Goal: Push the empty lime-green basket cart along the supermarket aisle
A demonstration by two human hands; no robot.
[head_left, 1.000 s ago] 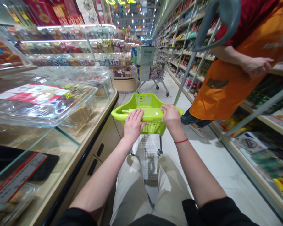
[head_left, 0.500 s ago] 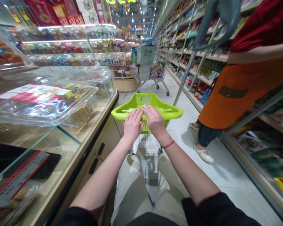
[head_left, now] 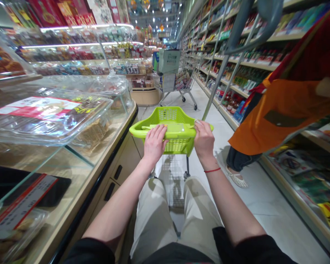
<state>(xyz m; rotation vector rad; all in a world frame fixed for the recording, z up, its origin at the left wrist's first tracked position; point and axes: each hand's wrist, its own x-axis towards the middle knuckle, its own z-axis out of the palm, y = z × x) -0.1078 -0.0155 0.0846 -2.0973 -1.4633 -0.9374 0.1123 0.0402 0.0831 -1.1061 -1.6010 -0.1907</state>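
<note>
A lime-green shopping cart (head_left: 167, 109) stands directly in front of my legs, its plastic basket pierced with small holes. Across its near side runs a green handle (head_left: 178, 135). My left hand (head_left: 154, 143) lies over the handle left of its middle, fingers on top and thumb underneath. Near the handle's right end, my right hand (head_left: 204, 141) is wrapped round it, with a red string bracelet (head_left: 212, 170) on the wrist. The part of the basket bottom behind the handle is hidden.
On the left is a glass-fronted counter with clear plastic food packs (head_left: 44, 113). Ahead stands a metal cart (head_left: 178, 82) with boxes. A person in an orange apron (head_left: 280, 113) is close on the right, beside stocked shelves and a grey looped handle on a pole (head_left: 217, 80).
My right hand has moved right along the handle, away from my left hand, and now grips near its end. The person in the apron has shifted and leans differently.
</note>
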